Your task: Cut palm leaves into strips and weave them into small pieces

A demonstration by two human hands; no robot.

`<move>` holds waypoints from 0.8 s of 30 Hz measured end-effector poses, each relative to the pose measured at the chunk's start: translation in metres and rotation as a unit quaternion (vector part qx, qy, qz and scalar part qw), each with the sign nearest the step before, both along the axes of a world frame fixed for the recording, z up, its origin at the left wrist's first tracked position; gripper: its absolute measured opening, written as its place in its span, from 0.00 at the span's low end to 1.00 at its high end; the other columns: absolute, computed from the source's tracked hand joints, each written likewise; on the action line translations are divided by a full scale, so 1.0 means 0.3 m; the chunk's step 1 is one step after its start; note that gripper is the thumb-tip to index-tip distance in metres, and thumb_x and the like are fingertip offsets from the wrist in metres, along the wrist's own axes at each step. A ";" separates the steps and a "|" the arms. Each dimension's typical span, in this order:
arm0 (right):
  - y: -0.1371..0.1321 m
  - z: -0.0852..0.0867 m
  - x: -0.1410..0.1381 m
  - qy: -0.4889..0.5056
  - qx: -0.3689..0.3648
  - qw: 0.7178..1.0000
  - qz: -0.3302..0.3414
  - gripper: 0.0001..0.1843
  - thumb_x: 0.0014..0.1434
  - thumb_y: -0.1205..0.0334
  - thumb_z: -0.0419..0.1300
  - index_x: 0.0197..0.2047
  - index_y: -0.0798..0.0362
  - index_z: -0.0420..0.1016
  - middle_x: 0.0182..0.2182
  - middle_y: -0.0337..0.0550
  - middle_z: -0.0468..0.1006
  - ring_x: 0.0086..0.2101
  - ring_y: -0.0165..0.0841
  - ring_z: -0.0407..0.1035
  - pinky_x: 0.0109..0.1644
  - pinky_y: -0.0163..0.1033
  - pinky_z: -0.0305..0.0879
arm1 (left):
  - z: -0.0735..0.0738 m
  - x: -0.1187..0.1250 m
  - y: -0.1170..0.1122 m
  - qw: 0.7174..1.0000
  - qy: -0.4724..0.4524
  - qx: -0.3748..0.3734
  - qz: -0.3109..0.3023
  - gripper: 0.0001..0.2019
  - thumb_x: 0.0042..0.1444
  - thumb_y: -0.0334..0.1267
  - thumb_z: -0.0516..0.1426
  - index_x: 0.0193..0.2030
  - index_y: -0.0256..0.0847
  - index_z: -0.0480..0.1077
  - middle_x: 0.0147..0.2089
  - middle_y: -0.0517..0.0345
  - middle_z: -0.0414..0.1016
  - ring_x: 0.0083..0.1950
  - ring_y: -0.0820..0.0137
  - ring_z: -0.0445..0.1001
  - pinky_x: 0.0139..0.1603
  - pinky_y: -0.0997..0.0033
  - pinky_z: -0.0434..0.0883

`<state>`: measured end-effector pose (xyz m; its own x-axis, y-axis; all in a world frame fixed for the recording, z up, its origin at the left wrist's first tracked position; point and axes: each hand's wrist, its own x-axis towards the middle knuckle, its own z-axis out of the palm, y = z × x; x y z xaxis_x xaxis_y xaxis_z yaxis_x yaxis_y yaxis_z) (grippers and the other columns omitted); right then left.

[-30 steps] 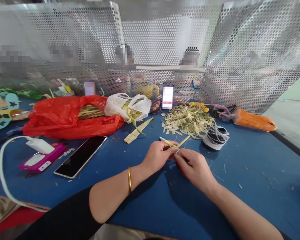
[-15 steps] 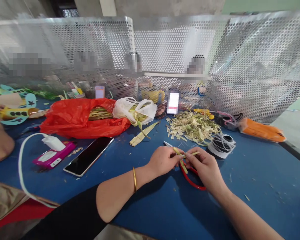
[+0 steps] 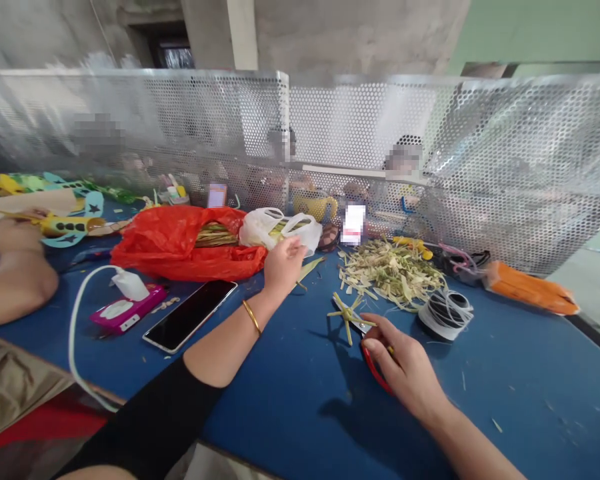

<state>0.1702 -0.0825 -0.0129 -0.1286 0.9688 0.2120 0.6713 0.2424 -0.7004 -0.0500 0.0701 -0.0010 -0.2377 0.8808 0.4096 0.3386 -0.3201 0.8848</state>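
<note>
My right hand [image 3: 403, 357] pinches one arm of a small star-shaped knot of pale green leaf strips [image 3: 347, 315]. Beneath it, partly covered by the hand, lies a pair of scissors with red handles [image 3: 375, 372]. My left hand [image 3: 283, 267], a gold bangle on its wrist, reaches over the table to the front of a white plastic bag [image 3: 257, 230] with leaf strips inside. Its fingers are loosely bent, and nothing shows in them. A loose strip of leaf [image 3: 310, 269] lies just right of this hand.
Leaf scraps [image 3: 390, 270] are heaped behind a spool of grey cord [image 3: 446, 315]. An orange packet [image 3: 530, 288] lies at right. To the left are a red plastic bag [image 3: 155, 243], a phone [image 3: 190, 317], a purple power strip [image 3: 130, 310] and another person's arm [image 3: 17, 273]. A perforated metal screen [image 3: 180, 110] stands behind.
My left hand has let go of the leaf strips and moved forward and left to the white bag. My right hand keeps hold of the knot, now in full sight. The view has tilted up.
</note>
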 end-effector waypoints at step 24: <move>0.011 -0.029 0.012 -0.156 0.209 0.965 0.010 0.16 0.68 0.53 0.47 0.54 0.50 0.66 0.28 0.38 0.79 0.27 0.32 0.75 0.29 0.33 0.68 | 0.014 0.213 0.244 0.943 0.306 -0.132 -0.021 0.08 0.53 0.34 0.54 0.30 0.38 0.75 0.33 0.50 0.78 0.37 0.64 0.75 0.32 0.70 0.64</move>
